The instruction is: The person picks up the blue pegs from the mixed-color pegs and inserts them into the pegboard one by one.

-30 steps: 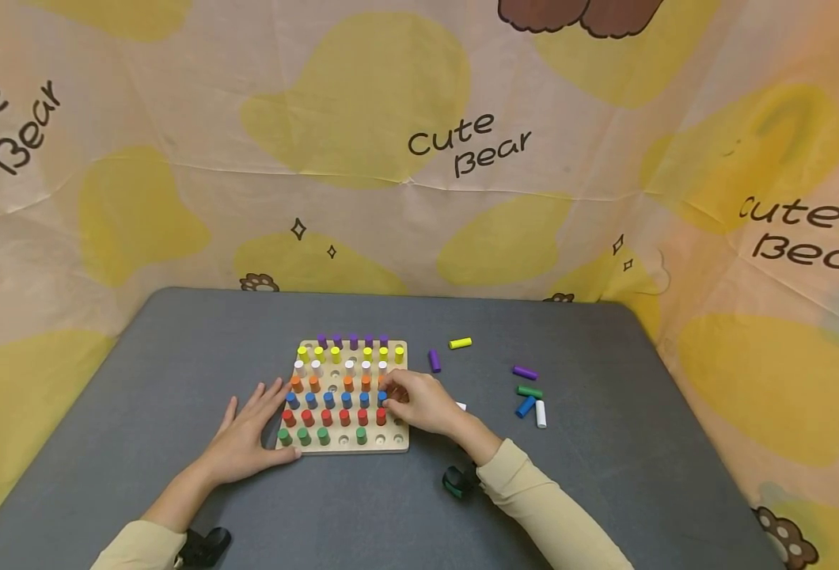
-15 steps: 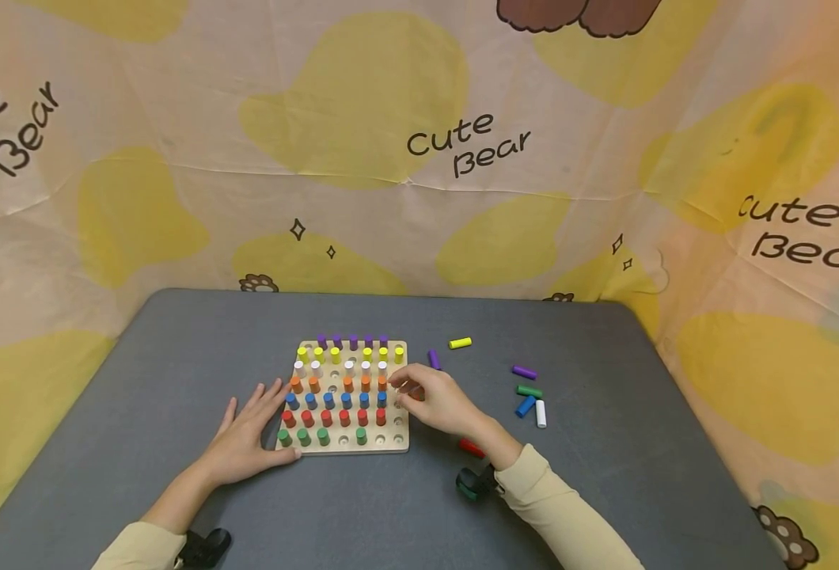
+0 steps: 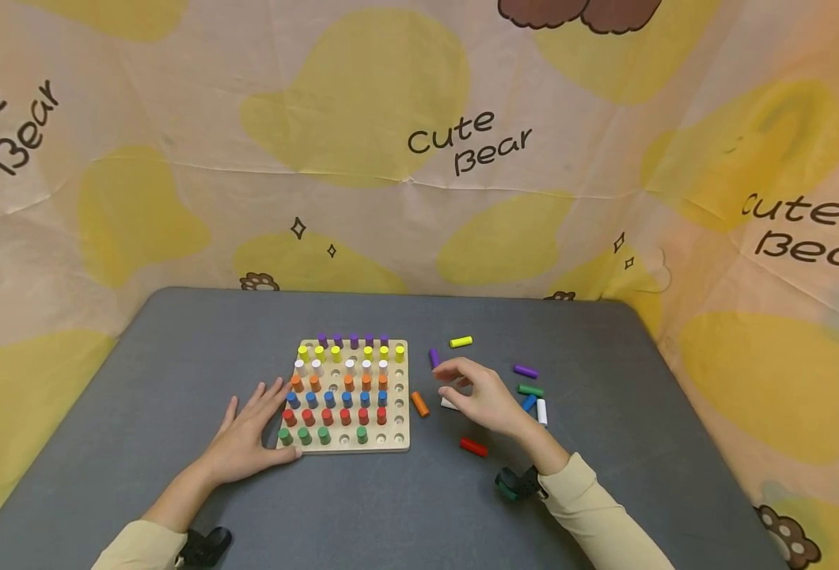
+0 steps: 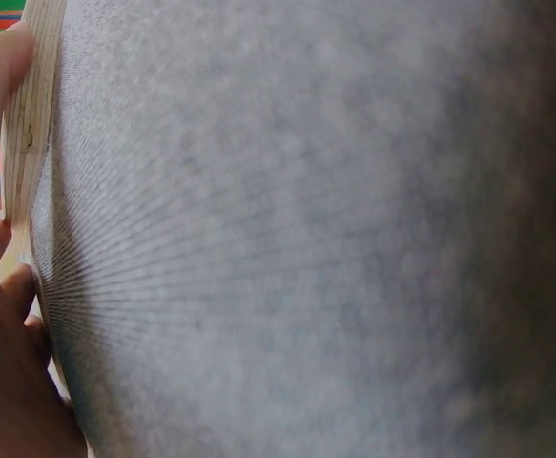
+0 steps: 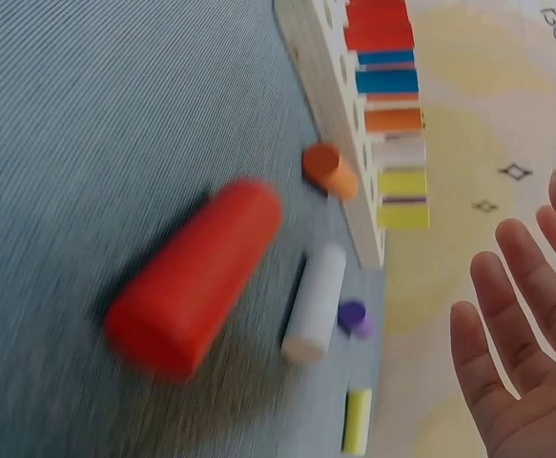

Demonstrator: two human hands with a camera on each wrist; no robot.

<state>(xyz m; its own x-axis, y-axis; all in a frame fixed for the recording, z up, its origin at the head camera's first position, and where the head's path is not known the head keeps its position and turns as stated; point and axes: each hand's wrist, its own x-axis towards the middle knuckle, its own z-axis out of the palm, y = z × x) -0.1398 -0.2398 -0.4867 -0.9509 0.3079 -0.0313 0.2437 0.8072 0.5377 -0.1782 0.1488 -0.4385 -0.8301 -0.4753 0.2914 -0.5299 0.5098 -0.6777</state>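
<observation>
A wooden pegboard [image 3: 403, 356] lies on the table with rows of purple, yellow, white, orange, blue, red and green pegs upright in it. Several holes show bare, mostly along its right column. My left hand [image 3: 248, 443] rests at the board's left edge, fingers spread and thumb at the near corner; the left wrist view shows the thumb [image 4: 10, 57] against the board's side. To the right of the board, my right hand [image 3: 487, 400] hovers with loosely bent fingers and nothing in its palm. Beneath and beside it lie a white peg [image 5: 316, 305], an orange peg [image 3: 419, 404] and a red peg [image 3: 473, 448].
Farther right lie a green peg [image 3: 530, 390], a blue peg [image 3: 529, 402], another white peg [image 3: 542, 412] and a purple peg [image 3: 525, 371]. A yellow peg [image 3: 461, 342] and a second purple peg [image 3: 434, 358] lie behind the right hand. A patterned cloth [image 3: 405, 119] hangs behind the grey table [image 3: 362, 507].
My right hand has drawn away from the board toward the right, uncovering the orange, white and red pegs on the table. The left hand has stayed in place.
</observation>
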